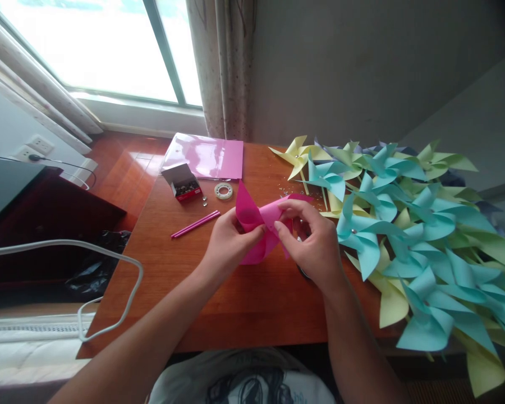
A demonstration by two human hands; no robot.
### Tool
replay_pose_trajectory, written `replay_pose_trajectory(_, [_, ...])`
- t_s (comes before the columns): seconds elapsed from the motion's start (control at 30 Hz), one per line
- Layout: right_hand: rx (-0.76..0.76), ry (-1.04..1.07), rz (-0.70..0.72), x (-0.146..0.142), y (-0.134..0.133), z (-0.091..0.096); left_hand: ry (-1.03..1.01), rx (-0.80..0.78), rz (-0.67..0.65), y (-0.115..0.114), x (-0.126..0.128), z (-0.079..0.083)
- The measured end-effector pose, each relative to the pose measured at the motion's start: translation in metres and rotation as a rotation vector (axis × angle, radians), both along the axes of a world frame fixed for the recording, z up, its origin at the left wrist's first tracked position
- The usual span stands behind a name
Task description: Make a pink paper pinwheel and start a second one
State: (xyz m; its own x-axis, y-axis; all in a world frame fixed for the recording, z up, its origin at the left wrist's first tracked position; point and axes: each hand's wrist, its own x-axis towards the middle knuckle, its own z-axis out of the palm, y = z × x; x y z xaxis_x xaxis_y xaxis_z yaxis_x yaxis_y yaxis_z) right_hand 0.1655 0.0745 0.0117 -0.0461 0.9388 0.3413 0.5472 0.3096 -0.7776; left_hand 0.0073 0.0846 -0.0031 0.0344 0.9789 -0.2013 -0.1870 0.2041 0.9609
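A pink paper pinwheel point(252, 255) is held up between both hands above the table, its blades folded in toward the middle. My left hand point(232, 238) grips it from the left, the thumb pressed near its centre. From the right, my right hand point(313, 238) pinches a folded blade with thumb and forefinger. Part of a dark round-edged object point(303, 272) shows beneath my right hand, mostly hidden. To the left of the hands lie two pink sticks point(196, 224) side by side.
A small open box point(187, 188) of metal pieces, a tape roll point(223, 191) and a shiny pack of pink paper point(206, 157) sit at the back of the wooden table point(219, 320). Many finished pinwheels point(429, 308), blue, green and yellow, crowd the right side. A white cable point(141, 275) loops at left.
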Motion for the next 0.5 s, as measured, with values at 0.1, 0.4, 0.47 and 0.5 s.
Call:
replay_pose_trajectory(0.1, [0.061, -0.064, -0.002, 0.0005, 0.0013, -0.0012, -0.047, -0.043, -0.004, -0.0003, -0.0002, 0.0009])
replay_pose_trajectory(0.4, [0.235, -0.277, 0.046, 0.0005, 0.0036, -0.002, -0.086, -0.066, -0.025, 0.0011, -0.0008, -0.0018])
replay_pose_trajectory(0.47, [0.256, -0.311, 0.056, 0.0007, 0.0042, -0.0031, -0.098, -0.061, -0.034, 0.0019, -0.0018, -0.0028])
replay_pose_trajectory(0.5, [0.263, -0.327, 0.059, 0.0009, 0.0044, -0.0038, -0.107, -0.06, -0.038, 0.0022, -0.0022, -0.003])
